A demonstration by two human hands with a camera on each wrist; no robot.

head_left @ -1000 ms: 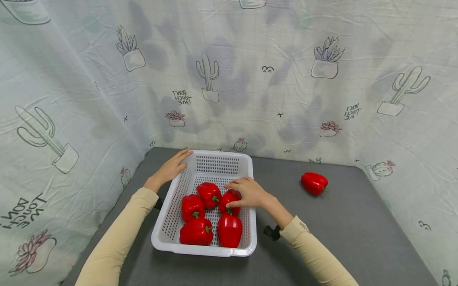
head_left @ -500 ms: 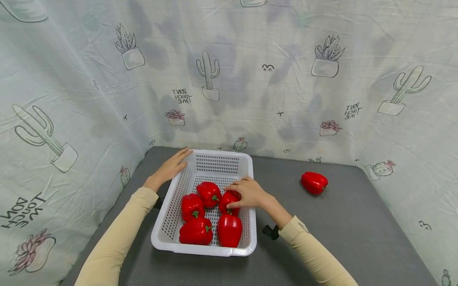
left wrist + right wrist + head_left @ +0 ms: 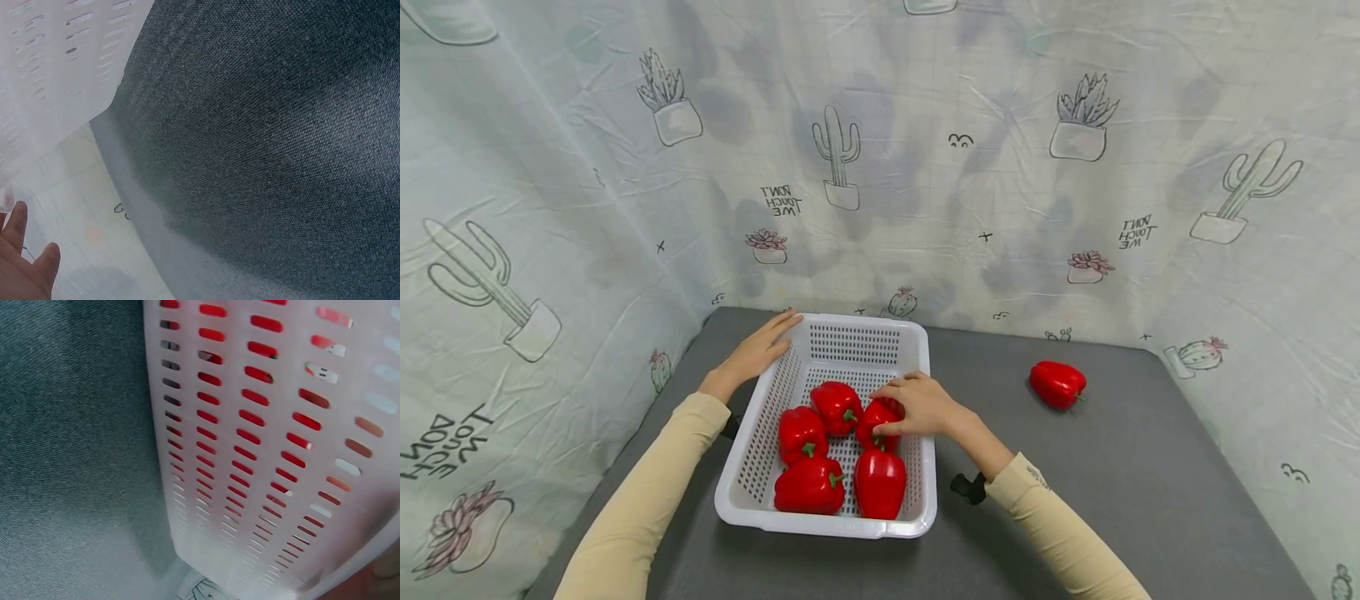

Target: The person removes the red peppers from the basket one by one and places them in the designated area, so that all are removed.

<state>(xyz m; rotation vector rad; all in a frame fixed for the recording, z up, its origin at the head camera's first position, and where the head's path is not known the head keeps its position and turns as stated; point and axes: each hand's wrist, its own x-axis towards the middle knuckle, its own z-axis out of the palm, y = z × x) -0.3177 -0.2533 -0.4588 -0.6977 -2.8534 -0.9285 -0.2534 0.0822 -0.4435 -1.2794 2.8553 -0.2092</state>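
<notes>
In the head view, a white slotted plastic basket (image 3: 831, 525) holds several red bell peppers. My left hand (image 3: 757, 352) rests on the basket's far left corner, fingers extended along the rim. My right hand (image 3: 925, 406) reaches over the right rim, its thumb and fingers around the bell pepper (image 3: 867, 419) at right, which it partly hides. Another bell pepper (image 3: 882, 483) lies just in front of that one. In the left wrist view, fingertips of my left hand (image 3: 25, 269) show beside the basket wall. Through the slots of the basket wall (image 3: 158, 425), red shows in the right wrist view.
One more bell pepper (image 3: 1057, 384) lies on the grey table (image 3: 1120, 467), right of the basket. A cactus-print curtain (image 3: 910, 200) hangs behind the table and along both sides.
Hardly anything differs. My right-hand fingers have settled slightly closer around the bell pepper; the left hand and the basket stay in place.
</notes>
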